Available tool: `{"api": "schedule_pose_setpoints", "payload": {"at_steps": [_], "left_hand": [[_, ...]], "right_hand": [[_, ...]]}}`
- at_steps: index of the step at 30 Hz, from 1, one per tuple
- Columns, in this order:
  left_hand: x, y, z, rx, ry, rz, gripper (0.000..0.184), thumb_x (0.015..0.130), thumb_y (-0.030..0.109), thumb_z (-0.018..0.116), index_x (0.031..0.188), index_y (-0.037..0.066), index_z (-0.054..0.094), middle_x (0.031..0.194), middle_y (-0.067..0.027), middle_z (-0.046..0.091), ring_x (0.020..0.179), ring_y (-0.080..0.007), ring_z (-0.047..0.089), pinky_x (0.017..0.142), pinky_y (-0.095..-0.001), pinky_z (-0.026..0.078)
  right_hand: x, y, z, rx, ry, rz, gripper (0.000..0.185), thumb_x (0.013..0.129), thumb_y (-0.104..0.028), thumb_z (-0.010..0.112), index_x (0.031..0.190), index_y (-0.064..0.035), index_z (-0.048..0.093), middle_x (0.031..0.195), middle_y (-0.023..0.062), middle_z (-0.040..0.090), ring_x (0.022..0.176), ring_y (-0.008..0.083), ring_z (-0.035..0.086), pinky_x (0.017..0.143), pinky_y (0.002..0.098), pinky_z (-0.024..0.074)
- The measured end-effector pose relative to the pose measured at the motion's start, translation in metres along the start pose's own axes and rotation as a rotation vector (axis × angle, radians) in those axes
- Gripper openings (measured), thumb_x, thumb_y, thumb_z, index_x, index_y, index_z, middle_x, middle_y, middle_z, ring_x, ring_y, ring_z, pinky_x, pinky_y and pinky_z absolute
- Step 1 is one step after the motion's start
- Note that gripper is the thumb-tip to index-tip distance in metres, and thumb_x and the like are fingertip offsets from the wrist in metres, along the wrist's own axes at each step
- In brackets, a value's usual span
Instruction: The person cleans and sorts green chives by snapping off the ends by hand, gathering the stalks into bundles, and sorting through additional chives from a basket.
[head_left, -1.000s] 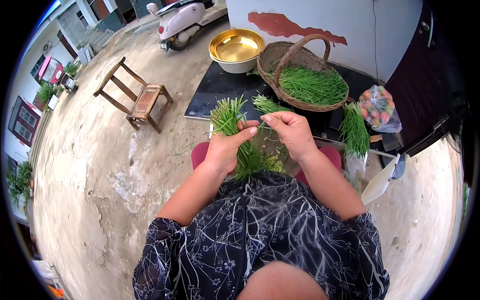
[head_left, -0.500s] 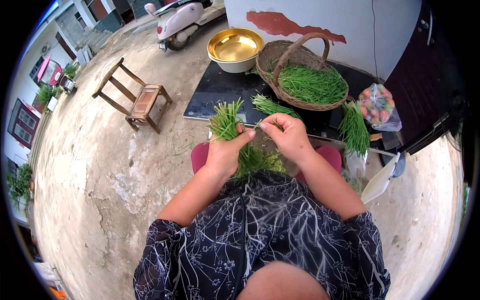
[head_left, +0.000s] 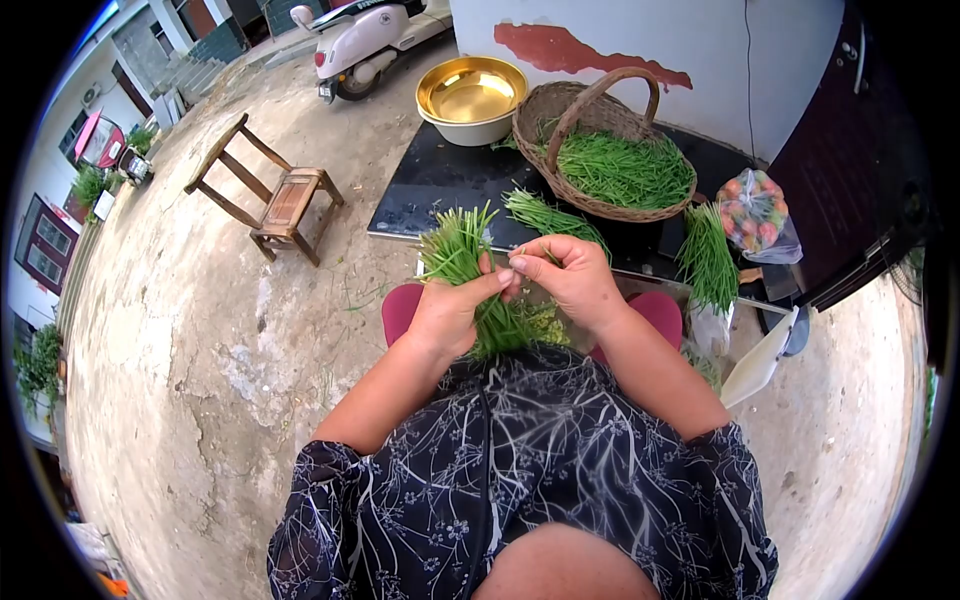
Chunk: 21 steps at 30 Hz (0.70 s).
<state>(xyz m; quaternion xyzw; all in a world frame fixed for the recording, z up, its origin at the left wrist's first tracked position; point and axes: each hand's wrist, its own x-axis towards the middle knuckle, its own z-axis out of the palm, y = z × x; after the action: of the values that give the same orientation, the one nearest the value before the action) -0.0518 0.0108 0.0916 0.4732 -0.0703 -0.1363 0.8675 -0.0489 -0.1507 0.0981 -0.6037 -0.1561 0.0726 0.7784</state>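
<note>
Before the table point(head_left: 408, 188), a bunch of stalks point(head_left: 455, 248) is held in the left hand point(head_left: 448, 308), while on the table greens point(head_left: 620, 168) are contained in a basket point(head_left: 546, 106), flanked by a basin point(head_left: 470, 97) on the left and a bag point(head_left: 755, 212) on the right, and a chair point(head_left: 291, 197) is sited left of the table.

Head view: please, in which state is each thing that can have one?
Left hand, closed around green bunch
Right hand, thumb against fingers; anything pinched is unclear
Green bunch, held, stem ends up
Basket, uncovered, holding greens
Gold basin, upright, uncovered
Plastic bag, filled
Chair, upright, unoccupied
Scooter, upright, parked
</note>
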Motion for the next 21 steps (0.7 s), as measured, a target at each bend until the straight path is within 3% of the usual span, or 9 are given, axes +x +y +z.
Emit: {"api": "schedule_pose_setpoints", "payload": {"at_steps": [4,7,9,13,15,17,19,21], "left_hand": [[0.000,0.004,-0.004,-0.054,-0.036,-0.130,0.015,0.074,0.000,0.063,0.084,0.003,0.050,0.076,-0.0094,0.058,0.069,-0.0197,0.058,0.061,-0.0302,0.047],[0.000,0.007,-0.006,-0.085,-0.048,-0.227,0.016,0.075,0.000,0.062,0.086,0.003,0.051,0.076,-0.0095,0.058,0.069,-0.0198,0.058,0.062,-0.0304,0.048],[-0.002,0.010,-0.006,-0.114,-0.058,-0.249,0.016,0.075,0.000,0.062,0.086,0.004,0.051,0.077,-0.0097,0.059,0.069,-0.0197,0.058,0.062,-0.0305,0.048],[0.000,0.008,-0.013,-0.173,-0.097,-0.300,0.017,0.076,-0.001,0.061,0.088,0.005,0.050,0.077,-0.0099,0.059,0.069,-0.0200,0.058,0.063,-0.0310,0.048],[-0.001,0.009,-0.013,-0.175,-0.088,-0.284,0.017,0.075,0.000,0.061,0.087,0.005,0.050,0.076,-0.0101,0.059,0.069,-0.0204,0.058,0.063,-0.0311,0.048],[-0.001,0.010,-0.012,-0.179,-0.076,-0.272,0.017,0.075,0.000,0.061,0.087,0.006,0.050,0.076,-0.0103,0.059,0.069,-0.0208,0.058,0.063,-0.0313,0.048],[0.001,0.010,-0.012,-0.132,-0.056,-0.205,0.017,0.075,0.000,0.062,0.086,0.005,0.050,0.075,-0.0109,0.059,0.068,-0.0217,0.058,0.063,-0.0316,0.048],[0.001,0.009,-0.010,-0.147,-0.043,-0.196,0.017,0.075,0.000,0.062,0.086,0.005,0.050,0.075,-0.0115,0.059,0.069,-0.0216,0.058,0.062,-0.0316,0.047]], "right_hand": [[-0.002,-0.006,-0.005,0.050,-0.063,0.022,0.012,0.083,-0.005,0.057,0.089,0.0043,0.060,0.072,0.0060,0.062,0.067,0.0113,0.059,0.064,0.0238,0.0473],[-0.005,-0.011,-0.009,-0.117,-0.052,-0.042,0.012,0.082,-0.007,0.058,0.089,0.0027,0.062,0.073,0.0041,0.063,0.066,0.0092,0.057,0.064,0.0224,0.0461],[-0.004,-0.011,-0.016,-0.412,-0.058,-0.124,0.012,0.082,-0.009,0.059,0.090,-0.0001,0.063,0.071,0.0006,0.061,0.063,0.0055,0.053,0.061,0.0203,0.0428],[-0.005,-0.012,-0.023,-0.543,-0.042,-0.091,0.012,0.082,-0.013,0.059,0.084,-0.0012,0.062,0.065,-0.0031,0.055,0.060,0.0036,0.046,0.056,0.0200,0.0382],[0.000,-0.003,-0.027,-0.439,0.181,-0.217,0.019,0.084,-0.016,0.057,0.072,-0.0006,0.057,0.059,-0.0044,0.048,0.056,0.0036,0.040,0.050,0.0215,0.0340],[0.001,0.001,-0.037,-0.415,0.219,-0.165,0.028,0.085,-0.021,0.056,0.067,-0.0010,0.053,0.059,-0.0047,0.045,0.055,0.0036,0.038,0.048,0.0221,0.0322],[0.000,0.001,-0.037,-0.549,0.133,0.062,0.030,0.086,-0.026,0.057,0.067,-0.0028,0.052,0.060,-0.0044,0.046,0.055,0.0032,0.038,0.049,0.0220,0.0320],[0.000,0.002,-0.025,-0.584,0.144,0.150,0.026,0.085,-0.026,0.060,0.073,-0.0026,0.058,0.064,-0.0024,0.053,0.058,0.0040,0.044,0.055,0.0210,0.0372]]}}
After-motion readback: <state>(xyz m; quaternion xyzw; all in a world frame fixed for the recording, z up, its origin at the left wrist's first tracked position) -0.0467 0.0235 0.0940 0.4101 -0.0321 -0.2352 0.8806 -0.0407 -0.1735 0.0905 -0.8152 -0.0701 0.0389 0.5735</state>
